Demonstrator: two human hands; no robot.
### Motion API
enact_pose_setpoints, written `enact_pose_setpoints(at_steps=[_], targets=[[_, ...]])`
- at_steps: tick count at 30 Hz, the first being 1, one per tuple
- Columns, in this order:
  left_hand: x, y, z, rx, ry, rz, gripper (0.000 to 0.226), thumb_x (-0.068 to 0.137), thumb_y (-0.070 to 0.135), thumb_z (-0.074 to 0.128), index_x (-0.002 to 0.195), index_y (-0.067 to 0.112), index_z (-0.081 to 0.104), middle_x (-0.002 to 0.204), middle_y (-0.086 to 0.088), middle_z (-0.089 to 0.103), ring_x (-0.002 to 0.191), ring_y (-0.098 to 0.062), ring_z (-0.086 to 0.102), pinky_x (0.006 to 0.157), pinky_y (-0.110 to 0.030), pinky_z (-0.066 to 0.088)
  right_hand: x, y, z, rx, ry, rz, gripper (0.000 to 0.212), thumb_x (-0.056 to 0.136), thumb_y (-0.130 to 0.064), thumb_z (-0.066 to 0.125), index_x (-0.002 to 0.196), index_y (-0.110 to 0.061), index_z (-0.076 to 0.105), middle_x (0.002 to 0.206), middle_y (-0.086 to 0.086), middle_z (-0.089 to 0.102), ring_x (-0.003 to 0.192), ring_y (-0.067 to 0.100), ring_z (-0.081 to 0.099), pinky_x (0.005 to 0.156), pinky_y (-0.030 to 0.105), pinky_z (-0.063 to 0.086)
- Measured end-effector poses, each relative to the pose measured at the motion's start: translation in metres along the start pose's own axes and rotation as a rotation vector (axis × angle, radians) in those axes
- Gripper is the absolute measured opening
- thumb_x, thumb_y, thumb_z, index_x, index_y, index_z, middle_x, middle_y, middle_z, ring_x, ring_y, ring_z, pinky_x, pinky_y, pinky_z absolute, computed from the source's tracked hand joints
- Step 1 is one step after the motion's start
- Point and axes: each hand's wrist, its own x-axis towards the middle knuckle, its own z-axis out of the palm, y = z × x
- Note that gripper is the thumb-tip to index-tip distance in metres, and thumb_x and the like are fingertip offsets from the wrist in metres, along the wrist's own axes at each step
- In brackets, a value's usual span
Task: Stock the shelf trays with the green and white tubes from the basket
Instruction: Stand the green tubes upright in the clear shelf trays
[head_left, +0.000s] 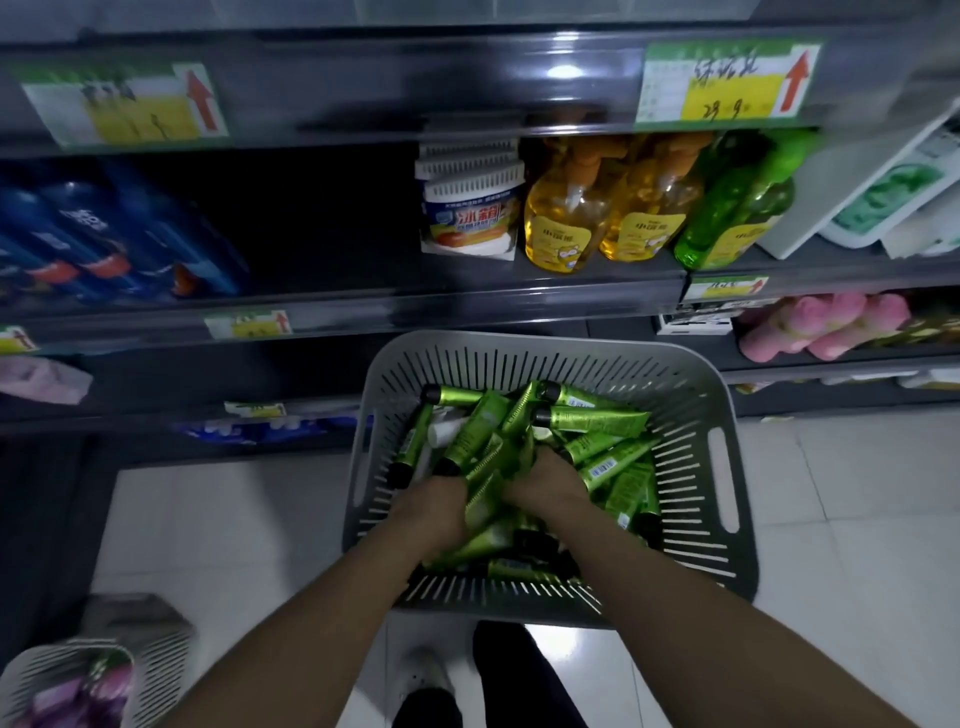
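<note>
Stocking looks barely begun: the grey basket (727, 467) in front of the shelves (467, 306) is heaped with green tubes (597, 421), with a white tube (448, 430) near its far left corner. No tube shows on the shelves. The left hand (431, 512) and right hand (540, 488) dig into the heap; their fingers are buried, so I cannot tell their grip.

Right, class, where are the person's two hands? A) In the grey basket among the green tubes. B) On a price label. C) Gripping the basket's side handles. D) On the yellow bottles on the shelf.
A: the left hand and the right hand both reach down inside the grey basket, sunk among the green tubes.
</note>
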Motion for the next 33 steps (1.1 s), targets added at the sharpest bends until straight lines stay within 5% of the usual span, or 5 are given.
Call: enact_pose_setpoints(at_steps=[8, 13, 20, 24, 33], targets=[[-0.032, -0.008, -0.037, -0.71, 0.063, 0.074, 0.037, 0.083, 0.015, 0.068, 0.116, 0.027, 0.054, 0.112, -0.002, 0.063, 0.094, -0.018, 0.059, 0.067, -0.026, 0.049, -0.029, -0.001, -0.016, 0.651, -0.052, -0.044, 0.043, 0.075, -0.032, 0.077, 0.112, -0.014, 0.066, 0.107, 0.003, 0.071, 0.096, 0.023, 0.066, 0.092, 0.04, 0.053], [-0.062, -0.017, -0.056, -0.888, 0.137, 0.106, 0.021, 0.085, 0.016, 0.066, 0.097, 0.026, 0.052, 0.099, -0.008, 0.063, 0.085, -0.028, 0.062, 0.069, -0.041, 0.051, -0.076, -0.03, -0.032, 0.76, -0.007, -0.185, 0.011, 0.088, -0.023, 0.068, 0.081, -0.018, 0.062, 0.077, 0.0, 0.062, 0.07, 0.013, 0.053, 0.063, 0.024, 0.042], [-0.129, -0.041, -0.092, -0.915, 0.261, 0.219, 0.035, 0.09, 0.013, 0.063, 0.122, 0.015, 0.048, 0.112, -0.007, 0.062, 0.099, -0.026, 0.063, 0.069, -0.039, 0.054, -0.142, -0.069, -0.047, 0.803, 0.099, -0.44, 0.025, 0.086, -0.017, 0.07, 0.078, -0.011, 0.048, 0.073, 0.006, 0.046, 0.072, 0.019, 0.048, 0.064, 0.033, 0.046], [-0.164, -0.046, -0.113, -0.896, 0.325, 0.271, 0.027, 0.093, 0.018, 0.059, 0.116, 0.023, 0.046, 0.112, -0.003, 0.061, 0.096, -0.022, 0.062, 0.065, -0.032, 0.05, -0.173, -0.092, -0.054, 0.803, 0.143, -0.577, 0.033, 0.085, -0.016, 0.071, 0.067, -0.017, 0.044, 0.068, 0.003, 0.042, 0.071, 0.018, 0.046, 0.065, 0.033, 0.041], [-0.213, -0.039, -0.179, -0.824, 0.551, 0.408, 0.02, 0.096, 0.024, 0.054, 0.115, 0.019, 0.053, 0.113, -0.002, 0.065, 0.096, -0.018, 0.062, 0.062, -0.028, 0.049, -0.215, -0.144, -0.099, 0.742, 0.24, -0.837, 0.009, 0.086, -0.011, 0.07, 0.079, -0.015, 0.065, 0.077, 0.007, 0.056, 0.078, 0.025, 0.059, 0.078, 0.04, 0.056]])
